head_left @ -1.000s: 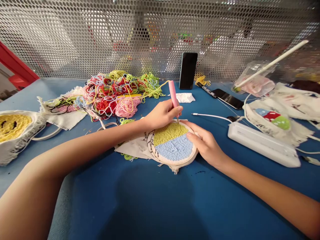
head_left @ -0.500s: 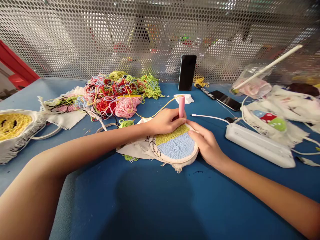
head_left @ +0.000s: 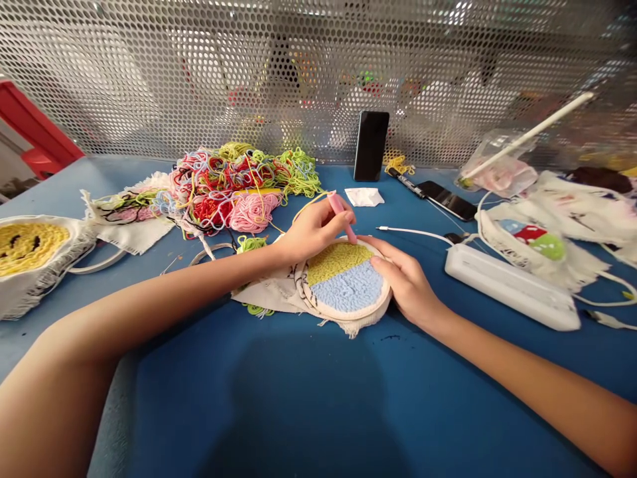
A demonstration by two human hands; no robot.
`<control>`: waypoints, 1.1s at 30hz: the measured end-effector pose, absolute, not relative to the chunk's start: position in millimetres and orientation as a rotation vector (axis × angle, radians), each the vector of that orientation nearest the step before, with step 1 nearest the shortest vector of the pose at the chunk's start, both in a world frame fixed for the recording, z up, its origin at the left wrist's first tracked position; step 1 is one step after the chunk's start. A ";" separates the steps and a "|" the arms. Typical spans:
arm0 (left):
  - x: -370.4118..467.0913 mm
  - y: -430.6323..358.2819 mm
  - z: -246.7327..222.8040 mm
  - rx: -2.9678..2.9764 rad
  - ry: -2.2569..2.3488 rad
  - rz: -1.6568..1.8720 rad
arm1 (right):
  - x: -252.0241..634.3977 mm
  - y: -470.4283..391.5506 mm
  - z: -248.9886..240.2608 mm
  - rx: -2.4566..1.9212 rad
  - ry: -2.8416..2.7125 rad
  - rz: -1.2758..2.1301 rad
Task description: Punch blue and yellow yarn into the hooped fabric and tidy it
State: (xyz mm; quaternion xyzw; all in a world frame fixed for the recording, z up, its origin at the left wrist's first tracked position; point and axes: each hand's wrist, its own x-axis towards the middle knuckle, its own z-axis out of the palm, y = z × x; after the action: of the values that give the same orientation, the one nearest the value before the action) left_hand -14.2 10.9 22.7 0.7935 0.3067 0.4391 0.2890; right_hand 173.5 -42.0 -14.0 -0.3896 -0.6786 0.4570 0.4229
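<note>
My left hand (head_left: 318, 229) is closed around a pink punch needle (head_left: 341, 211), which leans over the far edge of an embroidery hoop. Yellow yarn runs from the tool's top back toward the yarn heap. The tool's tip is too small to make out. My right hand (head_left: 405, 275) grips the right rim of the embroidery hoop (head_left: 348, 315), thumb on top, fingers mostly hidden underneath. Looped yarn fills the cloth in the hoop: olive yellow (head_left: 336, 262) on the far part, light blue (head_left: 351, 289) on the near part. Loose white cloth (head_left: 273, 292) spreads out at its left.
A tangled heap of coloured yarn (head_left: 233, 186) lies at the back left, near a yellow smiley piece (head_left: 30, 245). A phone (head_left: 371, 146) stands upright behind the hoop; another phone (head_left: 445, 199) lies flat. A white elongated box (head_left: 512, 285) and cables sit at right.
My left hand has lifted and shifted left with the punch needle, which has gone from upright to tilted. My right hand still holds the hoop.
</note>
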 end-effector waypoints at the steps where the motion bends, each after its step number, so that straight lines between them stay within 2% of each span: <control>1: -14.4 8.9 22.0 2.089 0.799 1.169 | 173.5 -42.3 -13.2 -0.967 -1.703 1.146; 6: -12.2 -3.6 16.8 2.076 0.890 1.123 | 172.6 -44.2 -9.1 -0.947 -1.736 1.112; 10: -10.7 -9.4 6.0 1.981 0.974 1.258 | 173.0 -44.0 -10.0 -0.978 -1.743 1.081; 17: -11.9 -8.3 -3.9 1.697 0.822 1.367 | 175.0 -42.3 -11.9 -1.003 -1.752 1.108; 33: -11.0 -7.6 -3.4 1.553 0.732 1.422 | 174.4 -42.7 -11.5 -1.010 -1.729 1.137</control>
State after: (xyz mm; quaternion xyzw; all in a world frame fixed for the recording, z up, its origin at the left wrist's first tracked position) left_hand -11.0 -7.6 -3.4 0.6253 0.2949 0.5726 0.4407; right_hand 174.4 -42.7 -11.5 -0.4005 -0.6857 0.4511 0.4073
